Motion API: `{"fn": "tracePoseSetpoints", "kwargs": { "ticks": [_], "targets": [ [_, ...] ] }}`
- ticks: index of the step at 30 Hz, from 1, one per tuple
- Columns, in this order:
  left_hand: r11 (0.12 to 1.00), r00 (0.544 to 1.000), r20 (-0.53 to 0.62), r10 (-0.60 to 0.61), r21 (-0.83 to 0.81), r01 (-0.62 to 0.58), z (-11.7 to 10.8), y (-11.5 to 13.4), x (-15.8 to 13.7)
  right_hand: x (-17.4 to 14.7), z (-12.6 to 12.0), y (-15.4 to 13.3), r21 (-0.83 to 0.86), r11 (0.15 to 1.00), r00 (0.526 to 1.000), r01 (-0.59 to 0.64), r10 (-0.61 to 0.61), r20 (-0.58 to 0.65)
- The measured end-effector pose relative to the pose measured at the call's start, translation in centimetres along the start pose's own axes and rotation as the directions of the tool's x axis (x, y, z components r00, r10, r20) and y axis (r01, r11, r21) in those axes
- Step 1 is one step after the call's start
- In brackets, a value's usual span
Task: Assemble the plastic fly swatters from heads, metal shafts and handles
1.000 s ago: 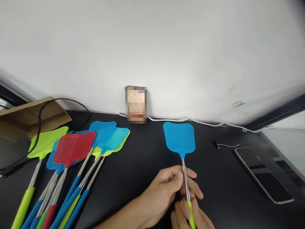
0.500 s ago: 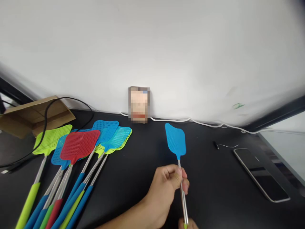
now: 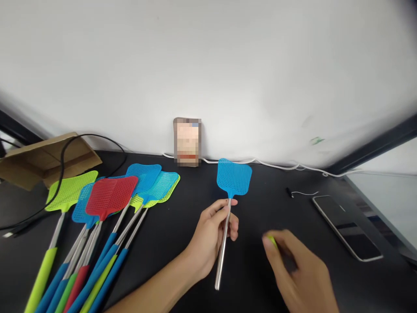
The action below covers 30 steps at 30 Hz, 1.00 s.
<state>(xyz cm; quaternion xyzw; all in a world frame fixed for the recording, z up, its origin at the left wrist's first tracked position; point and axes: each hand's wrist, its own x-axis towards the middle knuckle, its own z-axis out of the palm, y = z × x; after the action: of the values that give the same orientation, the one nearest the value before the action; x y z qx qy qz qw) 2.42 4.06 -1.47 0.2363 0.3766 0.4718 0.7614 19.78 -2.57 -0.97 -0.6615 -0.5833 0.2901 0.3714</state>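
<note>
A blue fly swatter (image 3: 234, 177) is upright in front of me, its mesh head toward the wall. My left hand (image 3: 215, 232) is closed round the metal shaft just under that head. Bare metal shows at the shaft's lower end. To the right, my right hand (image 3: 298, 269) pinches a small yellow-green piece (image 3: 272, 241), apart from the shaft; most of this piece is hidden by the fingers. At the left lie several fly swatters, among them a red one (image 3: 112, 195), a lime one (image 3: 72, 190) and a blue one (image 3: 143, 176), overlapping.
A brown cardboard box (image 3: 83, 150) lies at the back left with a black cable (image 3: 61, 163) over it. A pixelated box (image 3: 187, 141) leans on the wall, near a white cable (image 3: 273, 165). On the right are a phone (image 3: 347, 228) and a small black plug (image 3: 289, 192).
My right hand has come up and right from the shaft's lower end, with the yellow-green piece. The swatter's head has turned to face me more and moved slightly left.
</note>
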Motion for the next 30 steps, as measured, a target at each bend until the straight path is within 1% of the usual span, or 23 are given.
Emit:
{"fn": "tracePoseSetpoints", "kwargs": {
  "ticks": [1,2,3,4,6,7,9,11,14,16,18,19,20,22,24,26,28,30],
  "targets": [
    [1.0,1.0,-0.006,-0.002,-0.027,0.002,0.0,0.1,0.0,2.0,0.3,0.5,-0.142,0.984,0.994,0.105,-0.104,0.019],
    [0.999,1.0,-0.01,-0.007,-0.052,0.006,0.0,0.2,0.1,3.8,0.7,0.8,-0.254,0.946,0.98,0.199,-0.191,0.058],
    [0.997,1.0,-0.012,-0.013,-0.072,0.012,0.0,0.3,0.1,5.4,1.2,1.0,-0.342,0.897,0.959,0.281,-0.255,0.12],
    [0.996,1.0,-0.012,-0.018,-0.088,0.017,-0.1,0.3,0.1,6.7,1.8,1.1,-0.412,0.849,0.943,0.331,-0.285,0.169],
    [0.995,1.0,-0.003,-0.026,-0.1,0.026,-0.2,0.3,0.1,8.6,2.9,0.8,-0.502,0.773,0.921,0.388,-0.31,0.235],
    [0.995,1.0,-0.001,-0.026,-0.096,0.026,-0.3,0.3,0.2,9.2,3.4,0.5,-0.523,0.753,0.916,0.399,-0.308,0.255],
    [0.997,1.0,0.002,-0.025,-0.08,0.025,-0.5,0.1,0.3,10.1,4.3,-0.1,-0.525,0.75,0.914,0.402,-0.295,0.28],
    [0.997,1.0,-0.005,-0.015,-0.07,0.015,-0.6,0.0,0.4,10.6,4.9,-0.5,-0.492,0.778,0.918,0.39,-0.287,0.273],
    [0.997,1.0,-0.017,-0.013,-0.077,0.011,-0.6,-0.1,0.5,10.9,4.9,-0.4,-0.409,0.831,0.923,0.377,-0.303,0.236],
    [0.997,0.999,-0.021,-0.024,-0.073,0.022,-0.6,0.0,0.4,11.0,4.3,-0.3,-0.3,0.887,0.93,0.352,-0.294,0.223],
    [0.998,0.999,-0.026,-0.034,-0.06,0.032,-0.5,0.1,0.3,11.0,3.5,-0.3,-0.107,0.954,0.936,0.282,-0.249,0.249],
    [0.998,0.999,-0.032,-0.037,-0.055,0.036,-0.5,0.2,0.3,11.0,3.1,-0.4,0.018,0.974,0.933,0.227,-0.223,0.282],
    [0.998,0.998,-0.035,-0.043,-0.053,0.041,-0.4,0.2,0.3,11.0,2.8,-0.6,0.15,0.976,0.926,0.158,-0.199,0.32],
    [0.997,0.997,-0.031,-0.065,-0.047,0.063,-0.4,0.3,0.3,10.8,2.4,-1.0,0.382,0.924,0.909,0.003,-0.162,0.385],
    [0.995,0.996,-0.006,-0.093,-0.031,0.093,-0.4,0.2,0.2,10.5,2.6,-1.3,0.514,0.85,0.909,-0.117,-0.117,0.4],
    [0.994,0.994,0.018,-0.107,-0.008,0.107,-0.4,0.0,0.1,10.2,3.0,-1.2,0.555,0.812,0.92,-0.18,-0.061,0.387],
    [0.995,0.994,0.029,-0.104,0.014,0.103,-0.4,-0.2,0.0,10.0,3.5,-0.9,0.555,0.806,0.925,-0.204,-0.027,0.379],
    [0.995,0.995,0.029,-0.099,0.031,0.098,-0.4,-0.3,-0.1,9.8,3.8,-0.6,0.562,0.8,0.926,-0.212,-0.02,0.378]
  ]
}}
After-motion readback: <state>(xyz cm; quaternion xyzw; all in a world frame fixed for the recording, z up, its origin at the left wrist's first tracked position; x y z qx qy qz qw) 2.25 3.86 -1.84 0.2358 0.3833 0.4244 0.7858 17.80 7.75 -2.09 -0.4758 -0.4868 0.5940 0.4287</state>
